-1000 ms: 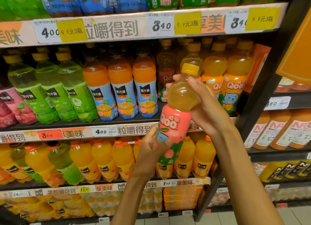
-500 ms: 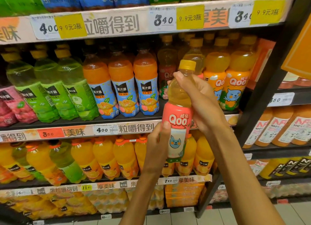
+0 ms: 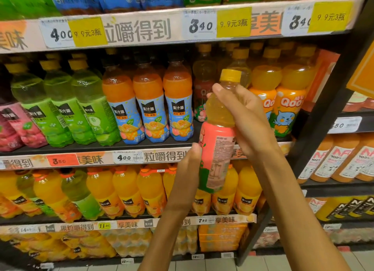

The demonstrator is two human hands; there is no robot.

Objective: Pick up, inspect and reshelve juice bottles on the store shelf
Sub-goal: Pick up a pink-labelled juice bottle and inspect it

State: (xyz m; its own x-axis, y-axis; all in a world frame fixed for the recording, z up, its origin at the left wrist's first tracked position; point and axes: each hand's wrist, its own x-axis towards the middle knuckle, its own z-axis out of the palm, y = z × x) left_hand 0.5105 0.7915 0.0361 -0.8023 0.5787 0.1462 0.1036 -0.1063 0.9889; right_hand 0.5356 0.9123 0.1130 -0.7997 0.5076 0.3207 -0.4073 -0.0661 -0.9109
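Bottle [image 3: 217,141], gripped by right hand [image 3: 245,121] and left hand [image 3: 189,173], could slip while turning and topple shelved bottles [image 3: 277,100].

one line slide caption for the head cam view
Both hands hold a pink-labelled juice bottle before the shelf: right hand on its neck, left hand at its base.
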